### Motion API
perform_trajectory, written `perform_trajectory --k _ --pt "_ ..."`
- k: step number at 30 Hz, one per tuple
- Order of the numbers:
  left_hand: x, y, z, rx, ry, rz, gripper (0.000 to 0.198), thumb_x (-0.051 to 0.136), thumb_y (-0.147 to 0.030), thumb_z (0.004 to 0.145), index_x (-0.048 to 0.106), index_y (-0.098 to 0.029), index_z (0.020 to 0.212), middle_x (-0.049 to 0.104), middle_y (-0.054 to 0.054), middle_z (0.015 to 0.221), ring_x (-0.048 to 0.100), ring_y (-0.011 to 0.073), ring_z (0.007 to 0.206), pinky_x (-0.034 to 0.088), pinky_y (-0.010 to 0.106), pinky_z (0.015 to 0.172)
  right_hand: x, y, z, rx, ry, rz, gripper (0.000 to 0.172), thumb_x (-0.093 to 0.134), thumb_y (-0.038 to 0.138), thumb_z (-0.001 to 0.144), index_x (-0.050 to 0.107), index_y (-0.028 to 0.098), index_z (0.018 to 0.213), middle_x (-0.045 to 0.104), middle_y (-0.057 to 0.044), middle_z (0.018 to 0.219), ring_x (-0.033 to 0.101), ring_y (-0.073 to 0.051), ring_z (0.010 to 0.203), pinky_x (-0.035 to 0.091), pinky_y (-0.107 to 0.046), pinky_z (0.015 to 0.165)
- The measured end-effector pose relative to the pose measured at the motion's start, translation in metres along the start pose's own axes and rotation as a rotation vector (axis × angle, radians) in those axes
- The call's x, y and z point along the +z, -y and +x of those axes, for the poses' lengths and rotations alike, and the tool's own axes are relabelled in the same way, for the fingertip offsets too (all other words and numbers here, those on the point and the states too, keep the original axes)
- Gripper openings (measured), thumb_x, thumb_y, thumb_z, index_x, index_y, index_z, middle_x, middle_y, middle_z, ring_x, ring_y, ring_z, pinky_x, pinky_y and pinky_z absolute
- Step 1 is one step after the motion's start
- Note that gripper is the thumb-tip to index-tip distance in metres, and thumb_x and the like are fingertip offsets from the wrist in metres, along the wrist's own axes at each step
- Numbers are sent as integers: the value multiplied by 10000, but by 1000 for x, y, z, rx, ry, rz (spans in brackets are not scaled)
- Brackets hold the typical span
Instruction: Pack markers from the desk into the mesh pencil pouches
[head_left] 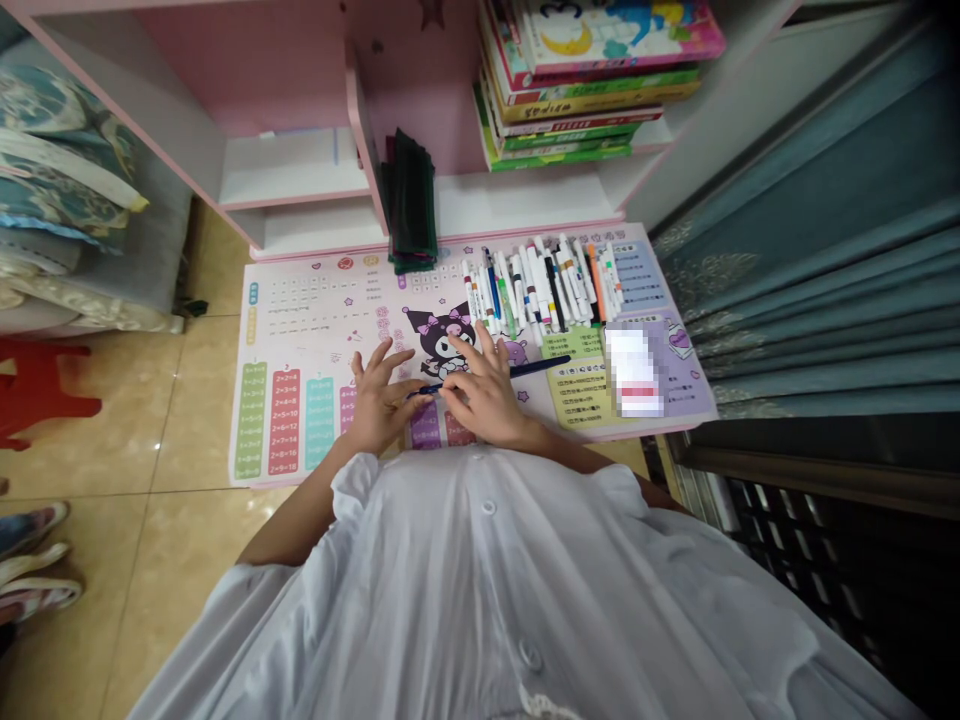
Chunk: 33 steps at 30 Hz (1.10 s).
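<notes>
My right hand (486,392) grips a dark blue marker (538,367) that lies across a pink printed desk mat (300,330), and its fingers cover the marker's middle. My left hand (382,402) is to the right hand's left, with its fingers spread and its thumb and forefinger at the marker's left end (427,389). Both hands rest low on the mat, just below a cartoon character print (439,340). Beyond my right fingertips lies a heap of several felt-tip markers (544,290).
A pixelated white object (634,372) lies on the mat's right. A dark green bundle (409,205) stands at the back, beside stacked books (585,90) on a pink shelf (292,90). A blue curtain (810,280) hangs right; cushions (60,170) and a red stool (37,395) sit left.
</notes>
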<state>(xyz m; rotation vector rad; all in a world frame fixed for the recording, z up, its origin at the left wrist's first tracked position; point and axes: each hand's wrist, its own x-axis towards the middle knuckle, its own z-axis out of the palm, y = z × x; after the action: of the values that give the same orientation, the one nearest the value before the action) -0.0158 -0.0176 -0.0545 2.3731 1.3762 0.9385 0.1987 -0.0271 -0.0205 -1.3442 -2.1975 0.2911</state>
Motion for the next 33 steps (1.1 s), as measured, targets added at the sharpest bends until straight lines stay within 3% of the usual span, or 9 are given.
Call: perform_trajectory --k 22,33 --pt "0 2 -1 -24 28 -2 259 654 -525 883 777 -299 851 654 61 1301 370 324 1455 120 633 1191 -4 -2 -2 23 38 37 189 572 234 887 643 202 715 501 -108 1521 150 -363 1554 216 -724 1159" --pt "-5 2 1 -3 -22 -16 271 641 -538 889 769 -302 855 656 68 1301 395 338 1443 138 644 1177 -8 -9 -3 42 32 21 180 587 234 877 642 208 707 502 -85 1524 174 -377 1546 214 -724 1155"
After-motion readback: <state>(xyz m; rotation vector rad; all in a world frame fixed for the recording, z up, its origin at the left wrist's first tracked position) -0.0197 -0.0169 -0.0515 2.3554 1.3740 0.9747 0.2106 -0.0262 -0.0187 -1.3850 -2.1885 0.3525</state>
